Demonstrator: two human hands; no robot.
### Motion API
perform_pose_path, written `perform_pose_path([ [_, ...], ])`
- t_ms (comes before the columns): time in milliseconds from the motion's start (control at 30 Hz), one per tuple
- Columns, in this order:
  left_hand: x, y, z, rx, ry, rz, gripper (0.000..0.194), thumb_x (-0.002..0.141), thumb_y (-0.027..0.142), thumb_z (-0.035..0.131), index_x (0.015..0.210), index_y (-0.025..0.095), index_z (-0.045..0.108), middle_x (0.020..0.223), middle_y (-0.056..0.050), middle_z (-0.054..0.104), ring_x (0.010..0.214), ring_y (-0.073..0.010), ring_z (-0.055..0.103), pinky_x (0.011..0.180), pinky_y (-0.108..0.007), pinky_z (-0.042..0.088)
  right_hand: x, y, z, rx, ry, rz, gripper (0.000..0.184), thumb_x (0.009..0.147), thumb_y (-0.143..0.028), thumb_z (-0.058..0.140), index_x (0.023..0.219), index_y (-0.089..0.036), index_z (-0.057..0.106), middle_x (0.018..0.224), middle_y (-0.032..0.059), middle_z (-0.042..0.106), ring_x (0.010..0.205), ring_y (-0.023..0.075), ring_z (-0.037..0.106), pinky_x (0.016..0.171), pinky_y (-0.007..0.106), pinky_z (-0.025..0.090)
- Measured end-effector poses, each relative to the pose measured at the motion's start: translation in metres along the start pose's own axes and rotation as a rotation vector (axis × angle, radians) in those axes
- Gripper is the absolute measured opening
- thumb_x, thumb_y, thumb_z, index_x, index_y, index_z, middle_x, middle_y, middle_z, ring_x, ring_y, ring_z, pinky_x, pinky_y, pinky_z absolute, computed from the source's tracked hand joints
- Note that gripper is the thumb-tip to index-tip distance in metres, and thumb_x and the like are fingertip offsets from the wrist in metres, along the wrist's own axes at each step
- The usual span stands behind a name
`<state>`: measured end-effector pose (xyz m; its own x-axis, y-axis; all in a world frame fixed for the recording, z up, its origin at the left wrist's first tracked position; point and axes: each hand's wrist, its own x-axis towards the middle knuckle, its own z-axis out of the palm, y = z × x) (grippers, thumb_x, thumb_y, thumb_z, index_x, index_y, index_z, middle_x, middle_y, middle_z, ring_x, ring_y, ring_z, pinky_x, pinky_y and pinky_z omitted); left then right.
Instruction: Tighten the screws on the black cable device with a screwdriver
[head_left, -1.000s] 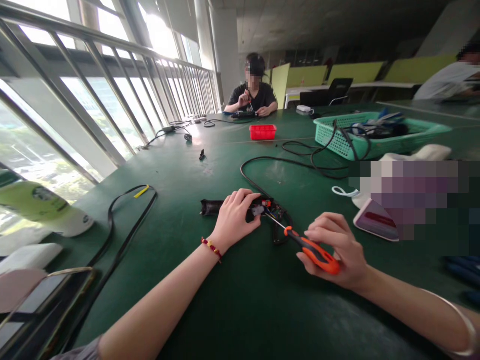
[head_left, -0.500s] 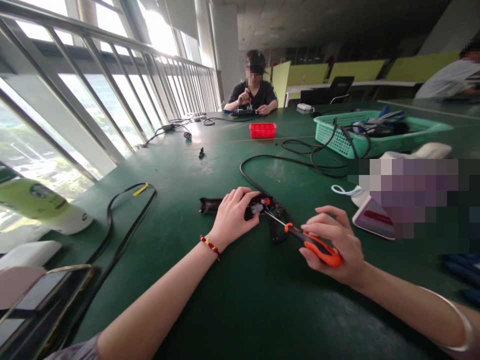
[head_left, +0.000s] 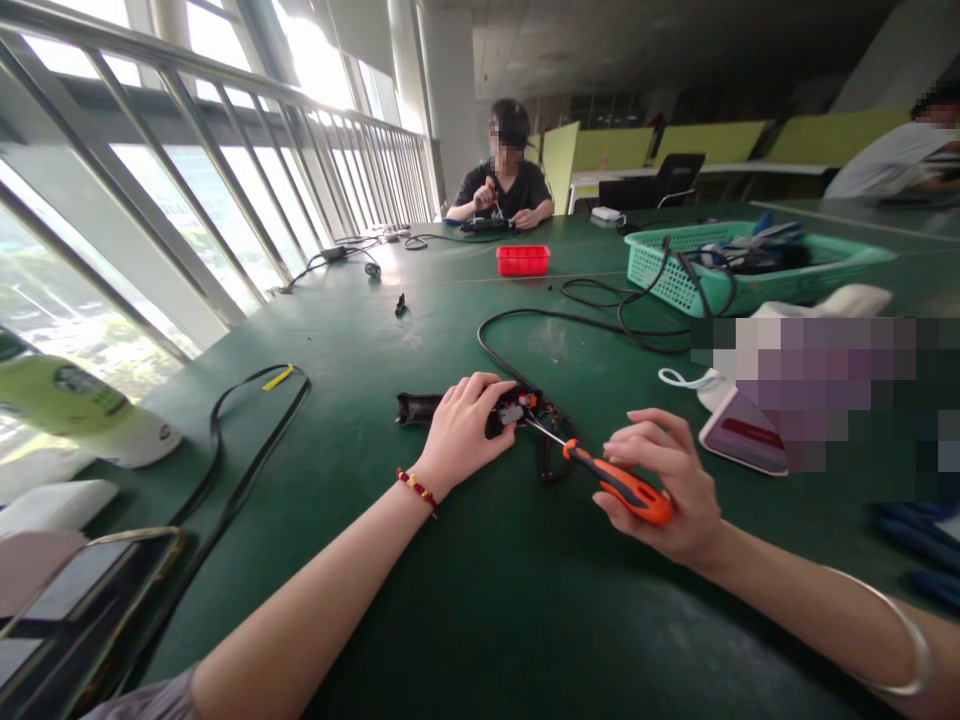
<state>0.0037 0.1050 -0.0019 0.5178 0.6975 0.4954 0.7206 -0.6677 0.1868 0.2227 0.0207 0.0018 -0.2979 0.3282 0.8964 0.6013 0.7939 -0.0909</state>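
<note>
An opened black corded device [head_left: 420,408], with wires and small red and grey parts showing, lies on the green table. My left hand [head_left: 469,425] is closed over its middle, holding it down and hiding part of the casing. In my right hand [head_left: 675,490] is an orange-and-black screwdriver [head_left: 619,485], gripped by its handle between thumb and fingers. Its thin shaft slants up and left, and the tip reaches in among the wires beside my left thumb. Exactly what the tip touches is too small to tell.
A green basket [head_left: 675,278] of cables and tools stands back right, near a red tray [head_left: 523,262]. A black strap [head_left: 247,480], a phone [head_left: 90,600] and a bottle [head_left: 90,410] lie left. Across the table sits a person [head_left: 517,185]; a small black piece [head_left: 400,304] lies midway.
The view has shifted very slightly. My right hand and the screwdriver have moved a little left; the left hand stays on the device.
</note>
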Motion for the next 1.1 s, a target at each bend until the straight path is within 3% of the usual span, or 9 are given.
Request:
perform_pose_path([
  [200,0.0006,0.001,-0.0007,0.008,-0.004,-0.004,0.045,0.077,0.025,0.057,0.122,0.02,0.053,0.116,-0.006,0.056,0.105,-0.0227,0.053,0.092,-0.037,0.043,0.0003,-0.0027,0.0008,0.053,0.008,0.055,0.04,0.069,-0.015,0.061,0.107,-0.021,0.049,0.084,0.0031,0.065,0.076,0.0189,0.064,0.084,0.044,0.047],
  [500,-0.0001,0.0003,0.0001,0.003,0.001,0.0,0.044,0.078,0.025,0.057,0.122,0.022,0.052,0.117,-0.006,0.056,0.106,-0.0227,0.053,0.092,-0.037,0.043,-0.0004,0.0006,0.0,-0.007,0.012,0.004,0.039,0.072,-0.026,0.069,0.107,-0.021,0.051,0.073,-0.0019,0.063,0.061,0.0151,0.061,0.083,0.045,0.047],
  [667,0.0004,0.0006,-0.0006,0.002,-0.001,-0.001,0.044,0.078,0.024,0.057,0.122,0.022,0.052,0.116,-0.006,0.056,0.105,-0.0228,0.053,0.091,-0.037,0.044,0.0005,-0.0028,0.0008,0.039,0.021,0.081,0.038,0.072,-0.019,0.064,0.107,-0.023,0.051,0.081,0.0009,0.065,0.07,0.0178,0.065,0.081,0.044,0.049],
  [767,0.0009,0.0011,-0.0013,0.002,-0.005,-0.001,0.044,0.078,0.024,0.056,0.122,0.022,0.052,0.116,-0.006,0.056,0.105,-0.0227,0.053,0.091,-0.037,0.043,0.0013,-0.0047,0.0009,0.051,0.015,0.058,0.039,0.072,-0.017,0.063,0.108,-0.025,0.05,0.083,0.0007,0.066,0.074,0.018,0.066,0.082,0.043,0.05],
  [967,0.0006,0.0018,-0.0015,0.008,-0.015,-0.005,0.044,0.078,0.025,0.056,0.122,0.021,0.052,0.117,-0.006,0.055,0.106,-0.0228,0.053,0.093,-0.038,0.043,-0.0001,-0.0012,-0.0005,-0.037,-0.001,-0.011,0.036,0.076,-0.024,0.067,0.108,-0.019,0.051,0.074,-0.0007,0.065,0.058,0.0141,0.059,0.081,0.043,0.049],
  [1100,0.0002,0.0012,-0.0014,0.006,-0.016,-0.003,0.044,0.079,0.025,0.056,0.122,0.021,0.052,0.117,-0.006,0.056,0.106,-0.0227,0.053,0.092,-0.037,0.043,-0.0004,-0.0009,0.0007,-0.044,0.04,0.029,0.039,0.074,-0.021,0.066,0.11,-0.02,0.051,0.074,-0.0007,0.063,0.059,0.0146,0.059,0.08,0.043,0.049],
])
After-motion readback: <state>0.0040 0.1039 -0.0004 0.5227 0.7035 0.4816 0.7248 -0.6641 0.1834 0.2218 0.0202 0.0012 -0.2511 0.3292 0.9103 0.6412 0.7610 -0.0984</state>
